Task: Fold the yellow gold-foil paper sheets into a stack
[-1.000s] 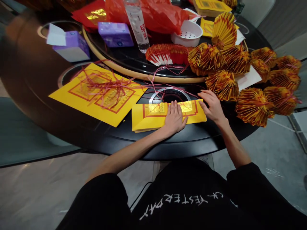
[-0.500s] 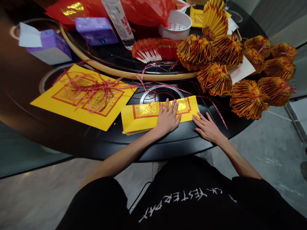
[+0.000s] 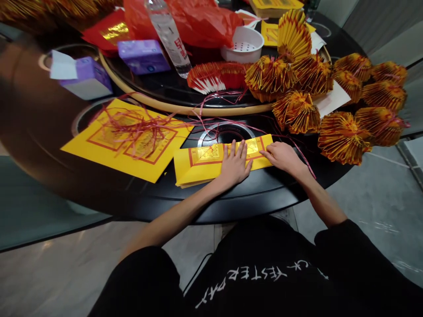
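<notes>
A folded yellow paper with red borders and gold foil lies on the black table near its front edge. Its left end shows several layers. My left hand rests flat across the middle, fingers spread and pressing down. At the right end of the paper, my right hand has its fingers curled on the edge; the thumb side is partly hidden. To the left is a flat yellow sheet with red frames and gold prints, and a tangle of pink-red raffia strings lies over it.
Pleated yellow-red paper fans crowd the right side. On the raised turntable are a bottle, a white perforated basket, a red plastic bag and a purple tissue pack. Another tissue pack sits left.
My right hand has shifted up and inward onto the paper's right end, its fingers going from spread to curled. My left hand stays flat on the paper. The view has tilted slightly.
</notes>
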`<state>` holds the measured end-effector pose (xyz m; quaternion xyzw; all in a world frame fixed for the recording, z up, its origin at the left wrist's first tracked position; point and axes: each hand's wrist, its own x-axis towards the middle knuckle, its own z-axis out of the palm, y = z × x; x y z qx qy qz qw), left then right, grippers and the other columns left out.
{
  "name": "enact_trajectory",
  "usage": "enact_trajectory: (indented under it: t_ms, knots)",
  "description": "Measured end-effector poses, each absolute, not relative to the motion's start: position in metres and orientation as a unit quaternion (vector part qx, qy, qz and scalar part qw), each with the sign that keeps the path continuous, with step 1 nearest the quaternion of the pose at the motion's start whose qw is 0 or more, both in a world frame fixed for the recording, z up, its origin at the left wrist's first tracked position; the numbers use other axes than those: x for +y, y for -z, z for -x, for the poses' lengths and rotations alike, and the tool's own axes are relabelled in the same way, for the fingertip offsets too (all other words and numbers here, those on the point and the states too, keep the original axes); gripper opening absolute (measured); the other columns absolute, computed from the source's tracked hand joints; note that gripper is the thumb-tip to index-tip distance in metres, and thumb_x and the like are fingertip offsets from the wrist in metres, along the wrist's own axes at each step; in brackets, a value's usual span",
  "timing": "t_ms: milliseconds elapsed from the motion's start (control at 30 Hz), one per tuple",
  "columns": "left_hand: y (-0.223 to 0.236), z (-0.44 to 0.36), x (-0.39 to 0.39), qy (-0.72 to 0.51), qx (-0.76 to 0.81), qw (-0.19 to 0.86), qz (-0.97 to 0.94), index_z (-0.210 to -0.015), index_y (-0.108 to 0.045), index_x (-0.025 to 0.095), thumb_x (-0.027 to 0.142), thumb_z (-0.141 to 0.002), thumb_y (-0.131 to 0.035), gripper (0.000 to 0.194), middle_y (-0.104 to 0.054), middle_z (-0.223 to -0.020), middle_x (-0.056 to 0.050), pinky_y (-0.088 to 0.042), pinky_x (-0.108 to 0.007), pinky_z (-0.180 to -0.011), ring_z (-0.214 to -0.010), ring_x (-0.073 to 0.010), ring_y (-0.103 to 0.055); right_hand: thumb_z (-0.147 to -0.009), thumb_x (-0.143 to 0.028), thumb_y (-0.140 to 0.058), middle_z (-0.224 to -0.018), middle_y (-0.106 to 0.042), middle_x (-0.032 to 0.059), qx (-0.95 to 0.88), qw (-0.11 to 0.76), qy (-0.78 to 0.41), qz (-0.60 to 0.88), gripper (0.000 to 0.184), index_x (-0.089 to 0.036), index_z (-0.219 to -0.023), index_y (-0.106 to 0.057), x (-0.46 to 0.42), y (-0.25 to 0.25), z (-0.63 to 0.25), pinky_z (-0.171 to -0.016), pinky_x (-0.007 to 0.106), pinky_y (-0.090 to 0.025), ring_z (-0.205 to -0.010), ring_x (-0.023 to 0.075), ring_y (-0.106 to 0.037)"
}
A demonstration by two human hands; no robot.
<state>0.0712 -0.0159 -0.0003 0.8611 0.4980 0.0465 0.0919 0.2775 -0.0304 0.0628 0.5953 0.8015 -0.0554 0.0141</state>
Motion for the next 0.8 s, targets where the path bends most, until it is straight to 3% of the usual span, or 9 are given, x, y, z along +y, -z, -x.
enact_trajectory:
  t_ms: [167, 433, 667, 800]
  knots:
    - [0.003, -0.071, -0.016, -0.052, 0.494, 0.087, -0.863, -0.167, -0.028, 0.005, 0.046, -0.105, -0.035, 0.075, -0.023, -0.176, -0.013, -0.005, -0.062, -0.133, -0.165, -0.0388, -0.008, -0.111, -0.057, -0.022, -0.103, -0.080, 0.0237, 0.799, 0.109, 0.028, -0.591, 0.078, -0.007, -0.107, -0.081, -0.010, -0.058, -0.265, -0.078, 0.037, -0.048, -0.098, 0.0328, -0.076]
    - [-0.001, -0.072, -0.018, -0.057, 0.497, 0.099, -0.860, -0.167, -0.029, 0.007, 0.045, -0.105, -0.037, 0.074, -0.023, -0.176, -0.013, -0.006, -0.063, -0.132, -0.165, -0.0392, -0.008, -0.112, -0.054, -0.019, -0.103, -0.080, 0.0229, 0.827, 0.137, 0.030, -0.545, 0.080, -0.006, -0.107, -0.082, -0.010, -0.054, -0.264, -0.078, 0.035, -0.047, -0.099, 0.0314, -0.077]
    - [-0.001, -0.072, -0.018, -0.056, 0.496, 0.095, -0.861, -0.167, -0.029, 0.005, 0.043, -0.105, -0.038, 0.073, -0.024, -0.176, -0.015, -0.007, -0.062, -0.132, -0.165, -0.0399, -0.009, -0.111, -0.053, -0.033, -0.099, -0.080, 0.0201, 0.822, 0.114, 0.075, -0.552, 0.066, -0.010, -0.101, -0.083, -0.003, -0.054, -0.272, -0.069, 0.032, -0.037, -0.088, 0.0261, -0.072]
    - [0.000, -0.071, -0.019, -0.072, 0.497, 0.079, -0.861, -0.166, -0.031, 0.006, 0.045, -0.106, -0.039, 0.073, -0.025, -0.175, -0.018, -0.006, -0.063, -0.132, -0.165, -0.0408, -0.010, -0.105, -0.052, -0.049, -0.083, -0.076, 0.0132, 0.836, 0.081, 0.139, -0.525, 0.055, -0.011, -0.088, -0.080, 0.003, -0.059, -0.280, -0.061, 0.031, -0.027, -0.069, 0.0186, -0.059]
